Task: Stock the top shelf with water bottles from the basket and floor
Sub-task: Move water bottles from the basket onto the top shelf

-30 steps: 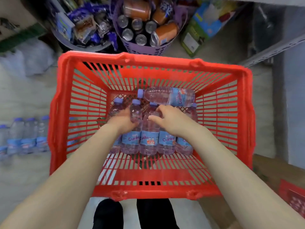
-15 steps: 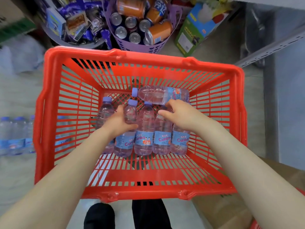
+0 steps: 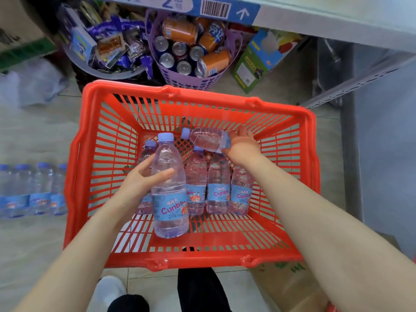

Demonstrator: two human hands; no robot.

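Left hand [image 3: 144, 183] has a water bottle [image 3: 170, 190] up out of the pile, cap pointing to twelve o'clock, thumb across the front and fingers behind, a firm grip round its waist, likely so it comes out clear of its neighbours. At two o'clock from it, the right hand [image 3: 242, 146] closes on the label end of a crosswise bottle [image 3: 206, 139], which lies over the caps of the others; taking it first would free the row beneath. That row of bottles [image 3: 218, 185] lies side by side on the floor of the red basket [image 3: 94, 167], caps toward twelve. At nine o'clock, outside the basket, more bottles [image 3: 33, 190] wait on the floor tiles. Beyond the rim at twelve sits a purple tub of cans [image 3: 191, 52], and a shelf edge [image 3: 315, 21] overhangs at one o'clock, something to clear on the way up, I'd say.
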